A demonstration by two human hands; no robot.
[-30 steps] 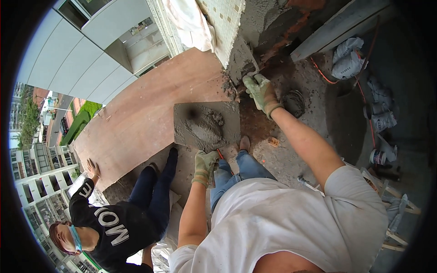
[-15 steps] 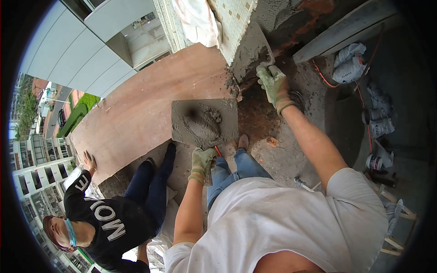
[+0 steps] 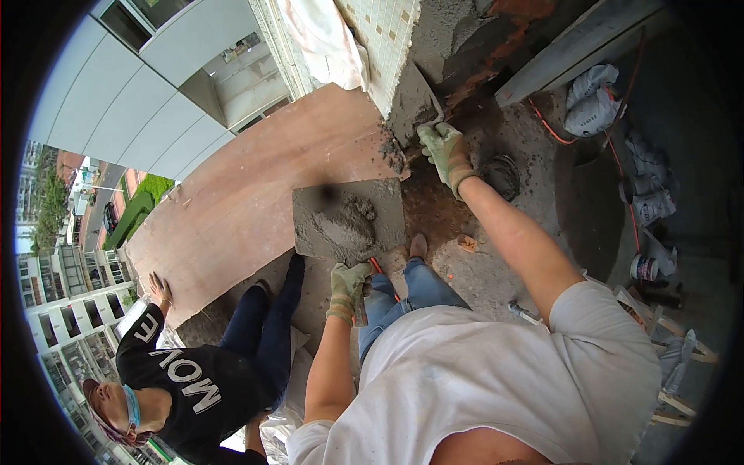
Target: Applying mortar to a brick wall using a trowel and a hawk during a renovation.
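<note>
Grey wet mortar (image 3: 345, 225) lies heaped on a square hawk board (image 3: 387, 203), which our gloved left hand (image 3: 349, 288) holds from underneath, fingers closed round its handle. Our gloved right hand (image 3: 446, 149) is closed on a trowel (image 3: 411, 101), whose flat blade presses against the rough grey render of the wall (image 3: 457, 31), just beside small pale tiles (image 3: 380, 31). Near the board, a large reddish-brown plywood sheet (image 3: 256, 194) slopes away; another person in a black shirt (image 3: 182, 380) rests one hand on its edge.

Green-grey work gloves on hands (image 3: 443, 147), white T-shirt, blue jeans
</note>
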